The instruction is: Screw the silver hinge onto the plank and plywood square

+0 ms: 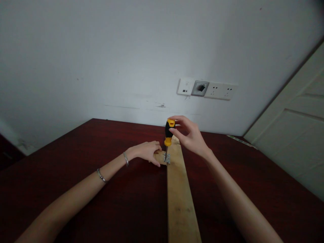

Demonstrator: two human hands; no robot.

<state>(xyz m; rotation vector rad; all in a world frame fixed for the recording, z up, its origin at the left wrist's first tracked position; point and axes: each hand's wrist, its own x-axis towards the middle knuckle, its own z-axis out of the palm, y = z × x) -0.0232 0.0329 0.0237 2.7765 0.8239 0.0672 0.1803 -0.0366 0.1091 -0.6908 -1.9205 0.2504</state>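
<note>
Centre of frame: right hand grips screwdriver at hinge; left hand clasps block beside plank. An off-line push could cause slippage (left hand lies close).

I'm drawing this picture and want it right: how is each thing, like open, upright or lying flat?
Long board: lying flat on the table.
Short board: gripped by the left hand.
Hinge: opened out across both boards.
Screwdriver: upright, held by the right hand, tip at the hinge.
White sockets: nothing plugged in.
Door: partly in view; can't tell if shut.
</note>
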